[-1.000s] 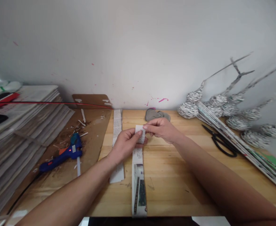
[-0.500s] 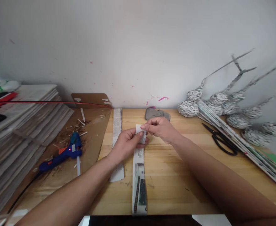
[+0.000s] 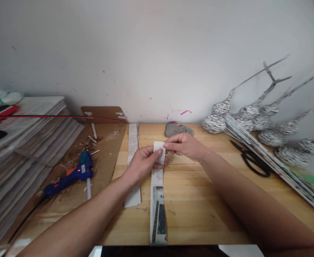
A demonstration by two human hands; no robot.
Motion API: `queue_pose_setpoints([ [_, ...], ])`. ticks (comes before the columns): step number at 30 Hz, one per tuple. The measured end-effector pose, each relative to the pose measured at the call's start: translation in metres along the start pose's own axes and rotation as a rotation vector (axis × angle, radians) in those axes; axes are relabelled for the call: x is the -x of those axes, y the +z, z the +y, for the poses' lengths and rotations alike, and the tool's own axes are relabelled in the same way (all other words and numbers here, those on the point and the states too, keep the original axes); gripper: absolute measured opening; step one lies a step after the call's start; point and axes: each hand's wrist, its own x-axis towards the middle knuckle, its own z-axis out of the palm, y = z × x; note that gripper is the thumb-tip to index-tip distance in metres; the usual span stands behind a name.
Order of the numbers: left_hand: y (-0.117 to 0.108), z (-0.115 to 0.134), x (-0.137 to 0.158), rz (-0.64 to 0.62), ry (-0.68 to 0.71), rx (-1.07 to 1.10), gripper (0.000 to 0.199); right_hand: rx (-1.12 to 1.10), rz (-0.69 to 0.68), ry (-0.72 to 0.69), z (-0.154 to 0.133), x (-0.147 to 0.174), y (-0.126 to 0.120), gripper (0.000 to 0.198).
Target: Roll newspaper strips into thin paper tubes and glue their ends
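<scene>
A long strip of printed newspaper (image 3: 157, 210) runs from the table's front edge up to both hands. My left hand (image 3: 145, 160) is closed on it near its far end, thumb on top and fingers underneath. My right hand (image 3: 182, 145) pinches the strip's upper right corner between thumb and forefinger. Just left of the held strip lies a stack of similar newspaper strips (image 3: 133, 139), partly covered by my left hand and forearm. Behind my right hand, a grey cloth item (image 3: 177, 129) rests by the wall.
Left, a blue glue gun (image 3: 74, 176) with its light on lies on stained cardboard (image 3: 103, 157), beside a tall newspaper stack (image 3: 34, 142). Right are black scissors (image 3: 253, 160), a bundle of rolled paper sticks (image 3: 266, 157) and several woven paper gourd shapes (image 3: 214, 123) along the wall.
My right hand has shifted slightly right, its fingertips now at the strip's corner. The strip's far end shows a little more. My left hand keeps its hold.
</scene>
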Motion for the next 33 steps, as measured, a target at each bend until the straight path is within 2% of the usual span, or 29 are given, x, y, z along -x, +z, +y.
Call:
queue_pose_setpoints([
  [12, 0.0, -0.001, 0.0, 0.009, 0.027, -0.025, 0.036, -0.079, 0.023, 0.025, 0.001, -0.002, 0.005, 0.032],
  [18, -0.002, -0.005, -0.001, 0.011, 0.084, -0.07, 0.038, -0.141, 0.113, 0.021, 0.005, -0.004, 0.009, 0.027],
  [33, 0.0, -0.004, 0.001, 0.003, 0.068, -0.058, 0.034, -0.027, 0.239, -0.061, 0.004, -0.004, 0.016, 0.035],
])
